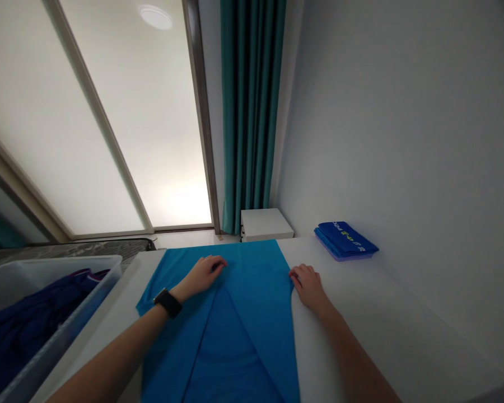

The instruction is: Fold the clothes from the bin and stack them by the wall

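Note:
A bright blue shirt (252, 302) lies spread on a white table (319, 347), with diagonal fold lines running down its middle to the near side. My left hand (205, 272), with a dark watch (168, 303) on the wrist, rests over the upper part of the cloth. Its fingers are curled into a pinch on the fabric, near the point where the fold lines meet. At the shirt's right edge, my right hand (308, 284) pinches the border of the cloth between thumb and fingers.
A pile of folded blue garments (345, 240) sits at the table's back right, by the wall. Left of the table, a clear plastic bin (115, 268) holds dark blue clothes (37, 319). Behind stand a white cabinet (266, 224) and a green curtain (252, 112).

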{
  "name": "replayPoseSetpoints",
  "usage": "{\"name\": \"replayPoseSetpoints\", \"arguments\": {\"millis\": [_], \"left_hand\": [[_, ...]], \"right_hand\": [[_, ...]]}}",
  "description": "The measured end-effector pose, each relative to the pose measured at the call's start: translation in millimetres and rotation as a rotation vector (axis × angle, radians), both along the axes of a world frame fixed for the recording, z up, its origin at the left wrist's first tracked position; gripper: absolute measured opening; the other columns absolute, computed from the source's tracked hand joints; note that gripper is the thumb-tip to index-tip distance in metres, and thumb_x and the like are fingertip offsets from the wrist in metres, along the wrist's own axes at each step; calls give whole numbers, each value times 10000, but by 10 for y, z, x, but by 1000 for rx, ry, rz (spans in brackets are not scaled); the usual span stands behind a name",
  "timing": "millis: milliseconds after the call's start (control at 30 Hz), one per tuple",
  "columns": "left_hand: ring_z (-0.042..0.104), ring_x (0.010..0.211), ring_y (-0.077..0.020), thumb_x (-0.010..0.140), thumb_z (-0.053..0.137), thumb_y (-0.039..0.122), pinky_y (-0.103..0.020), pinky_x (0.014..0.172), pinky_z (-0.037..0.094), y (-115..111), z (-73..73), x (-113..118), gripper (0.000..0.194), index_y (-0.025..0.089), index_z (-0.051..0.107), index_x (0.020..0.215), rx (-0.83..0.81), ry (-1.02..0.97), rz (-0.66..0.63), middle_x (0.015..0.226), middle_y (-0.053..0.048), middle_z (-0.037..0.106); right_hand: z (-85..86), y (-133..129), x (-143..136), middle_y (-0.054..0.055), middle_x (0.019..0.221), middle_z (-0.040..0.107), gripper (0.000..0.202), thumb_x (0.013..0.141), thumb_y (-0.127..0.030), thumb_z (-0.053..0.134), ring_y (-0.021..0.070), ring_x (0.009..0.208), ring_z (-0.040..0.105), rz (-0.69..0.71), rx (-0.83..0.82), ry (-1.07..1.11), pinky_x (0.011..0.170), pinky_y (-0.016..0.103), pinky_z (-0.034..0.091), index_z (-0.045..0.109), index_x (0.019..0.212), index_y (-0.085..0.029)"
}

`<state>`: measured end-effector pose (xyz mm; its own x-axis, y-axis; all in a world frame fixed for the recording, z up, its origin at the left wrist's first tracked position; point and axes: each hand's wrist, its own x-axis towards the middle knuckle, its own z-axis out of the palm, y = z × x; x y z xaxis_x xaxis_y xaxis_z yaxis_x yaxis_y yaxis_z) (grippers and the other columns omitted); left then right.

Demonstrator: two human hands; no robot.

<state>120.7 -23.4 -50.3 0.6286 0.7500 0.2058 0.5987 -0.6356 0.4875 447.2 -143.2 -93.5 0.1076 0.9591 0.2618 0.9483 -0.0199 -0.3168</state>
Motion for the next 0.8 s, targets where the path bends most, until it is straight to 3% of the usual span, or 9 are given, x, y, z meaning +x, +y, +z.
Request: {"name": "replayPoseSetpoints", "arguments": {"millis": [100, 233, 433, 600, 800], "left_hand": [[619, 777, -205, 936, 413, 359, -311, 707, 460, 73, -50, -157, 311, 188, 661, 1013, -75, -95, 59, 864, -48, 694], [609, 893, -227, 929, 446, 353, -342, 808, 460, 54, -67, -263, 287, 198, 685, 964, -24, -73, 47, 955, -64, 685], [561, 988, -237, 950, 466, 317, -432, 965, 381, -158, -17, -133, 229, 234, 680, 962, 15, 116, -46, 1014, -42, 646], [544, 983, -228, 943, 501, 331, -425, 961, 362, -221, -1, -47, 197, 227, 667, 925, 6, 159, -108, 1017, -37, 621], [530, 992, -231, 938, 485, 311, -415, 941, 350, -197, -26, -19, 216, 226, 674, 876, -47, 144, -55, 1005, -33, 620]], "right_hand": [[-4, 3, -14, 63, 1022, 630, 220, 925, -175, 430, 234, 1007, 534, -9, 22, -9, 834, 347, 355, 637, 981, -226], [-19, 14, -63, 71, 1050, 629, 255, 932, -181, 408, 234, 1014, 542, 12, 66, -34, 850, 352, 370, 644, 1017, -227], [97, 87, -281, 77, 1097, 638, 278, 951, -181, 390, 238, 1066, 533, 90, 48, -112, 904, 368, 363, 639, 1067, -225], [266, 276, -505, 84, 1170, 633, 294, 977, -197, 393, 229, 1107, 536, 63, -71, -201, 932, 360, 343, 603, 1183, -206], [251, 578, -631, 81, 1059, 668, 242, 984, -243, 414, 228, 1007, 586, -7, -145, -203, 825, 338, 373, 648, 1009, -189]]}}
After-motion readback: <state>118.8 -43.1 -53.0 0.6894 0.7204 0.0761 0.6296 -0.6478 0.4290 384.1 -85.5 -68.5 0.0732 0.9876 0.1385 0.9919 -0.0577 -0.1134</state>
